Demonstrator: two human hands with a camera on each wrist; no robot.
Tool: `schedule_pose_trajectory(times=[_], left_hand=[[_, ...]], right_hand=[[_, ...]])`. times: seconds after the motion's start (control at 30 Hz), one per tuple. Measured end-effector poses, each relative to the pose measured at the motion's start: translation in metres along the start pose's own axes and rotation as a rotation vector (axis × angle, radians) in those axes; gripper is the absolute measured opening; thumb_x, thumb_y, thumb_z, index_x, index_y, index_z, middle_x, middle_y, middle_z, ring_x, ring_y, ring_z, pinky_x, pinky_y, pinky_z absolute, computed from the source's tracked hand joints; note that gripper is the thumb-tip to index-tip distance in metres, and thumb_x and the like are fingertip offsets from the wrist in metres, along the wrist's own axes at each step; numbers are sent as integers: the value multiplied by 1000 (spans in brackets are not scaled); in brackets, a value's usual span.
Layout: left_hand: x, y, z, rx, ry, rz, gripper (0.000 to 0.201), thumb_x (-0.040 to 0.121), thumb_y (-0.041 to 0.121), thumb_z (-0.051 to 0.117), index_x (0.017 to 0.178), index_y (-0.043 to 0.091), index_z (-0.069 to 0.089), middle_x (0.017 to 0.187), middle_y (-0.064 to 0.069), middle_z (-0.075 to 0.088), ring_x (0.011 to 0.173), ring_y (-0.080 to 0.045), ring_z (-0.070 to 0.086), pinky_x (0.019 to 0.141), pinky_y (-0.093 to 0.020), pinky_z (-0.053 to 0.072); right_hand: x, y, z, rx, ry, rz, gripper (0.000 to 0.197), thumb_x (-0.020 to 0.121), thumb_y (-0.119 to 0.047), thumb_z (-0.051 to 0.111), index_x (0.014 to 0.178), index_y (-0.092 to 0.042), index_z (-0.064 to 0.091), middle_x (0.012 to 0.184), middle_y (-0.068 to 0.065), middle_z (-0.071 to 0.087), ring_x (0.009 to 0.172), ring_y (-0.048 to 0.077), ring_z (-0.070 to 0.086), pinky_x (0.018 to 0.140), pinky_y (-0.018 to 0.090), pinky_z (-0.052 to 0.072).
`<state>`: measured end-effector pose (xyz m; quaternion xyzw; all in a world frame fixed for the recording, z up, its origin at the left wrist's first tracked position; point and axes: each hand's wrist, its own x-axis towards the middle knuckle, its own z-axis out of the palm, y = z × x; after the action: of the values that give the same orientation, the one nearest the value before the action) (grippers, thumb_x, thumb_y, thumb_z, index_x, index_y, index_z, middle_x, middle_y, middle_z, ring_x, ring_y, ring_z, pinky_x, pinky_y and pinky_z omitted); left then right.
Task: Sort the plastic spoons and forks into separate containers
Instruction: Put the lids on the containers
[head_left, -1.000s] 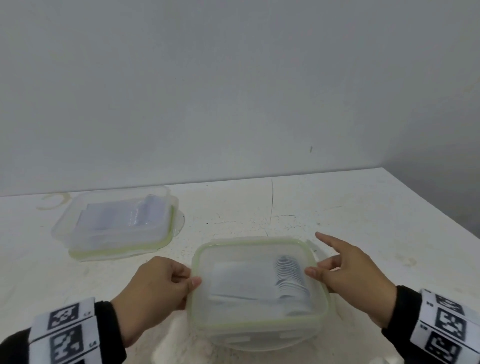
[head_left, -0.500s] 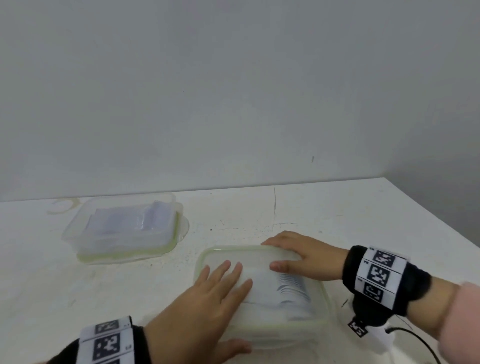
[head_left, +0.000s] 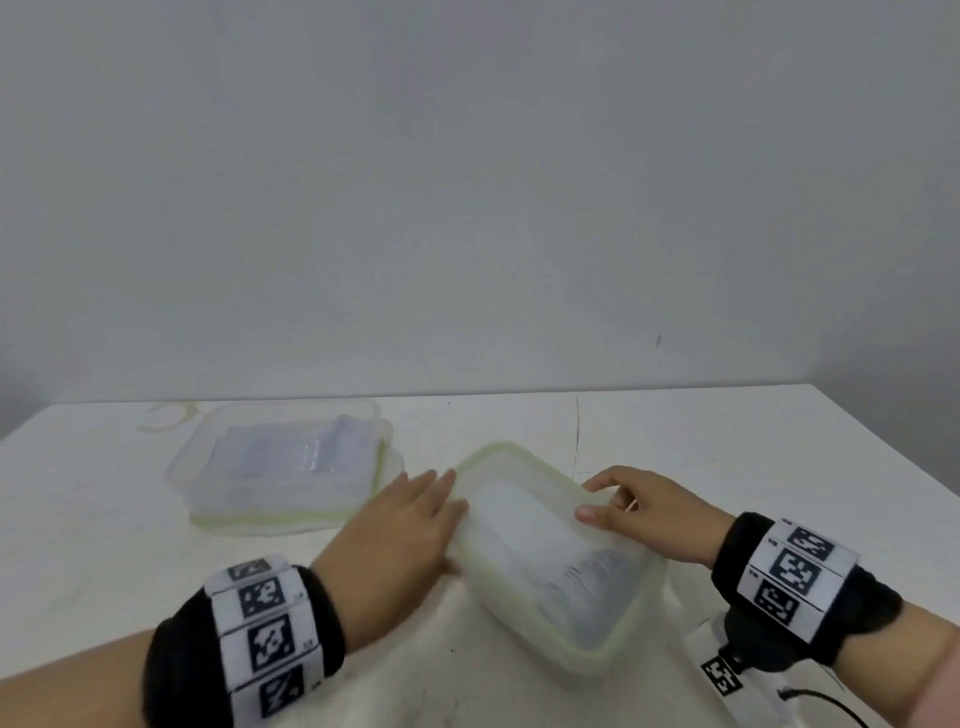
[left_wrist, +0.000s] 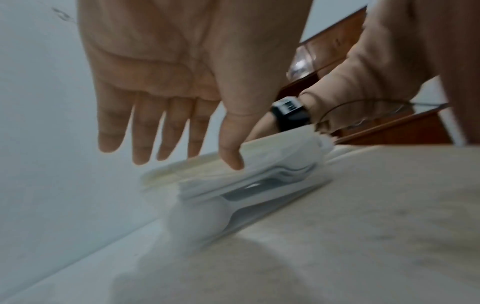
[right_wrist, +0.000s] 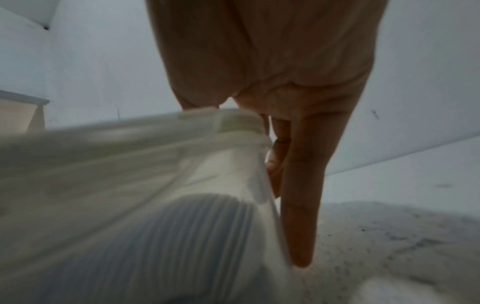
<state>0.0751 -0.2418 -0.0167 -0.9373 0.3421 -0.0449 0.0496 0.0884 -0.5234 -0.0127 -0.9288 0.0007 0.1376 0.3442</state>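
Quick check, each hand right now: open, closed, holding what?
Left hand: open, fingers straight against the near container.
Right hand: gripping that container's far rim, thumb on the lid.

right wrist view: lidded container (right_wrist: 130, 185) motion-blurred | contents (right_wrist: 161, 236) indistinct | fingers (right_wrist: 301, 205) partly hidden

left hand (head_left: 402, 525): fingers straight and together, palm down, thumb extended. right hand (head_left: 652, 512): thumb and fingers curled in a pinch. both wrists carry black bands with printed markers.
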Motion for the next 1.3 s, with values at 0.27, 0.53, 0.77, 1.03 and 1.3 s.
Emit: schedule_pose_trajectory(times=[0.27, 0.53, 0.77, 1.03, 1.3], left_hand=[[97, -19, 3, -917, -196, -647, 74, 95, 52, 49, 146, 3, 28, 138, -12, 48, 121, -26, 53, 100, -32, 47], [174, -52, 31, -1173, -84, -698, 77, 90, 36, 65, 151, 11, 25, 143, -8, 47, 125, -29, 52, 99, -44, 49], [199, -65, 33, -1407, -19, -780, 85, 93, 23, 64, 155, 14, 7, 152, -8, 35, 125, -34, 51, 94, -55, 51], [181, -44, 8, -1195, -5, -763, 68, 96, 35, 58, 149, 6, 25, 151, -12, 37, 134, -32, 43, 107, -45, 42], [35, -97, -44, -1124, 391, -789, 27, 94, 32, 60, 118, 20, 65, 118, 6, 64, 111, -11, 58, 89, -22, 40]], right_hand=[[41, -10, -1, 154, 88, 167, 47, 92, -48, 54, 132, -25, 45, 117, 0, 55, 91, 20, 62, 50, 28, 52], [91, -25, -15, 299, 130, 223, 51, 94, -44, 53, 140, -29, 37, 121, 0, 49, 88, 29, 63, 50, 40, 59], [118, -24, -22, 364, 126, 235, 58, 94, -43, 55, 145, -35, 28, 125, 1, 49, 87, 31, 63, 53, 47, 59], [113, -28, -25, -40, 182, 236, 64, 93, -52, 49, 148, -27, 27, 138, 13, 38, 120, 35, 45, 88, 45, 53], [77, -118, 33, 3, 159, -212, 25, 98, -34, 50, 104, -14, 65, 86, -2, 60, 74, 9, 54, 64, 19, 40]])
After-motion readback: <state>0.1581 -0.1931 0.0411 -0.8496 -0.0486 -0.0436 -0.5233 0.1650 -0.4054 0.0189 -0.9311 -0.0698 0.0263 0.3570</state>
